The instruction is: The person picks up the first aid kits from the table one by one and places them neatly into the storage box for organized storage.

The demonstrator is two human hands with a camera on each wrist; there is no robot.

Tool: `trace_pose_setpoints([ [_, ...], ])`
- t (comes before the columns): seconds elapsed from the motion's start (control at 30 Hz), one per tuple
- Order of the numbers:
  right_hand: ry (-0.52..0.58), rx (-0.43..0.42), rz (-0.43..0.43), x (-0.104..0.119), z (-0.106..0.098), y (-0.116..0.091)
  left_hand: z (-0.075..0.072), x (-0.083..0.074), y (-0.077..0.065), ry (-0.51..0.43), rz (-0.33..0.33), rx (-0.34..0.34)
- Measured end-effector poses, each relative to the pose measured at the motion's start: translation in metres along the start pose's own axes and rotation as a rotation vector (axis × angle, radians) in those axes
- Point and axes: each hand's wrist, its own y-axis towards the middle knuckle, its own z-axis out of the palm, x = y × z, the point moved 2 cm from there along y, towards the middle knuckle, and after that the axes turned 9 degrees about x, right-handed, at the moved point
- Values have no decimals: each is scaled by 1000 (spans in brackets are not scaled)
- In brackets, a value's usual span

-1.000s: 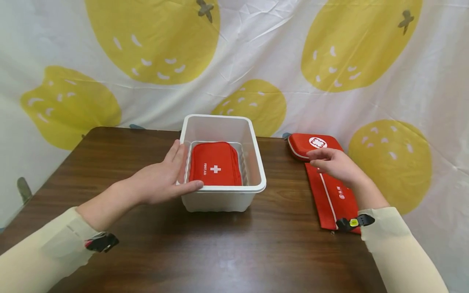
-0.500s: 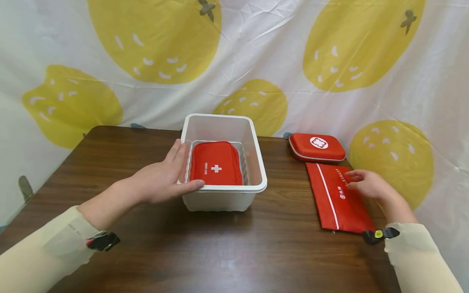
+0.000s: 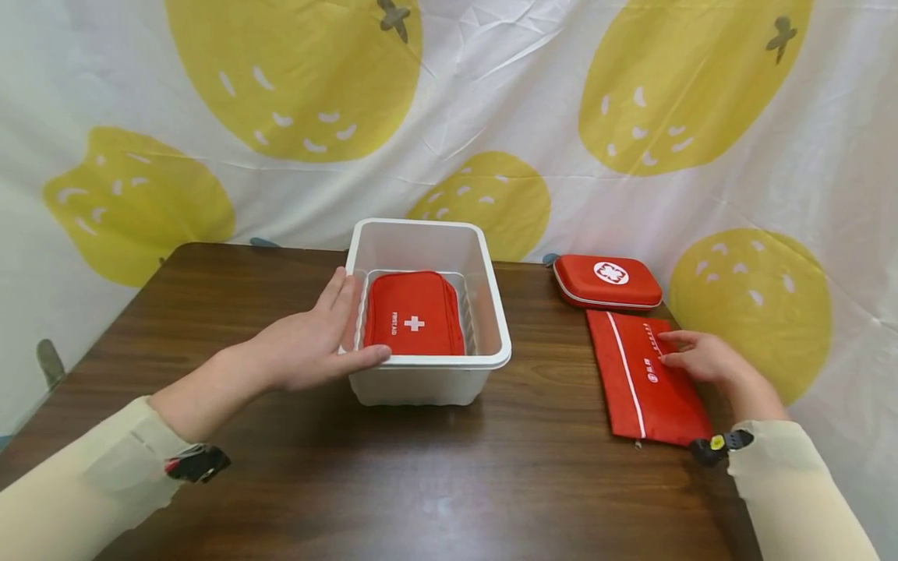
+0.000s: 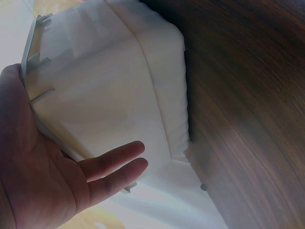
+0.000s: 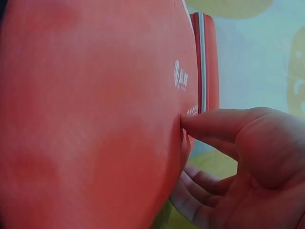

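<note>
My left hand (image 3: 302, 347) rests on the left side of a white plastic bin (image 3: 424, 382), its thumb lying along the front rim. In the left wrist view two fingers (image 4: 116, 162) stretch straight along the bin's outer wall. Inside the bin lies a red first aid pouch (image 3: 393, 300) with a white cross. At the right, my right hand (image 3: 715, 362) pinches the right edge of a flat red zip pouch (image 3: 631, 397). In the right wrist view the thumb (image 5: 214, 125) presses on top of the pouch, with other fingers at its underside.
A hard red zip case (image 3: 610, 292) with a white round emblem sits just behind the flat pouch. The brown wooden table (image 3: 435, 483) meets a lemon-print cloth (image 3: 484, 117) hanging at the back and right.
My right hand has moved right and nearer, from above the hard case to the flat pouch's right edge, which it now pinches. The pouch has shifted slightly. My left hand stays put.
</note>
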Motion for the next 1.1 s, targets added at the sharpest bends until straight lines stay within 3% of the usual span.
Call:
trace_pose_setpoints([
  [0.33,154,95,40,18,7,5,-1,0,0,1,0,1],
  [0.67,204,103,12,41,17,14,-1,1,-1,-13,-3,-6],
  [1.1,227,129,-37,89,38,26,0,1,0,-6,4,-8],
])
